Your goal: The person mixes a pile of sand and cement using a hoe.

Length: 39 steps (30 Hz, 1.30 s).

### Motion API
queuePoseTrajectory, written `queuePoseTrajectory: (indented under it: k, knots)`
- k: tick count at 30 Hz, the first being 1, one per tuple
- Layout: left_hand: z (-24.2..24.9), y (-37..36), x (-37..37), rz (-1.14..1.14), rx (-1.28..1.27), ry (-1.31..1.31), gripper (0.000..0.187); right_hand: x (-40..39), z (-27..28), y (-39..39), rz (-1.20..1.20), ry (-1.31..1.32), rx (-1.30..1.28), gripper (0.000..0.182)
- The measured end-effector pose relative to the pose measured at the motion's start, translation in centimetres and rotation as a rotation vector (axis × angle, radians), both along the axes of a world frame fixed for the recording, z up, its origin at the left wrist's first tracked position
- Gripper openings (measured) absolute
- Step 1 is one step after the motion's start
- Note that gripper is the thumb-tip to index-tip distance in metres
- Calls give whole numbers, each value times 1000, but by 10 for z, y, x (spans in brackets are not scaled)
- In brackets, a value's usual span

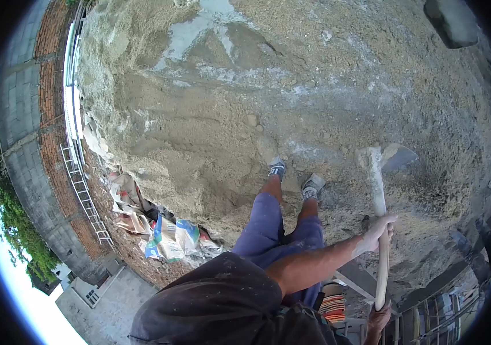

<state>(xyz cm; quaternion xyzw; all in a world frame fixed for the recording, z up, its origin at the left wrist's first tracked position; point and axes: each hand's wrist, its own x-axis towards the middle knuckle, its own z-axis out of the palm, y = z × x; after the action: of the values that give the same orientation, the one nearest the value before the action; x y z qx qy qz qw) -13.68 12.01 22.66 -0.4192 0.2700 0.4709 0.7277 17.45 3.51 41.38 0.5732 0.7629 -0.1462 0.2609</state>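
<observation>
A hoe with a pale wooden handle (383, 261) slants across my right side, its metal blade (399, 158) at the surface of the damp sandy mix (222, 132). Grey crust coats the upper handle and the neck by the blade. My left hand (379, 231) reaches across my body and wraps the handle around its middle. Lower down, my right hand (379, 317) is closed around the handle's end, partly cut off by the frame edge. My shoes (313, 185) stand on the sand, left of the blade.
Torn cement bags (171, 238) lie to the left of my legs. A ladder (84, 195) leans by a brick wall (50, 109). A dark container (451, 24) sits at the upper right. Planks (429, 322) and an orange-striped object (333, 303) are at the lower right.
</observation>
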Motion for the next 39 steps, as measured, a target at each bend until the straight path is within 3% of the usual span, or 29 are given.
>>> queuePoseTrajectory:
  k: [2,3,4,5,6,7,8,11,13,16,18,22,32,35,39]
  knots:
    - [-3,-13,-79,25,-158,273,22,-65,-61,25,-102,214,-213,44]
    - [-16,-25,-121,143,-200,346,21,-69,-117,20,48,162,-234,41]
    - [-20,-37,-174,182,-259,475,21,-141,-139,33,-8,288,-436,44]
    - [-16,-47,-232,206,-326,627,19,-171,-199,23,193,544,-265,40]
    - [-6,-58,-287,270,-348,687,17,-237,-224,29,158,532,-411,48]
    - [13,-67,-337,360,-363,812,16,-303,-236,33,254,650,-310,47]
    - [32,-77,-383,422,-329,961,18,-363,-257,41,292,798,-368,46]
    - [115,-93,-488,726,-141,1354,18,-536,-234,60,464,949,-291,41]
    - [144,-97,-528,712,-155,1630,19,-612,-195,55,455,1076,-364,41]
    - [126,-103,-539,548,-236,1699,21,-673,-171,34,397,1010,-485,42]
    - [92,-105,-550,438,-327,1697,20,-685,-169,24,306,808,-608,42]
    - [-34,-104,-556,134,-528,1429,17,-656,-214,8,98,626,-691,44]
    - [-133,-102,-500,96,-489,1066,15,-587,-252,30,160,460,-687,46]
    - [-181,-110,-474,69,-427,742,17,-561,-261,27,151,445,-680,45]
    - [-255,-95,-398,-113,-343,616,15,-494,-274,52,109,432,-718,52]
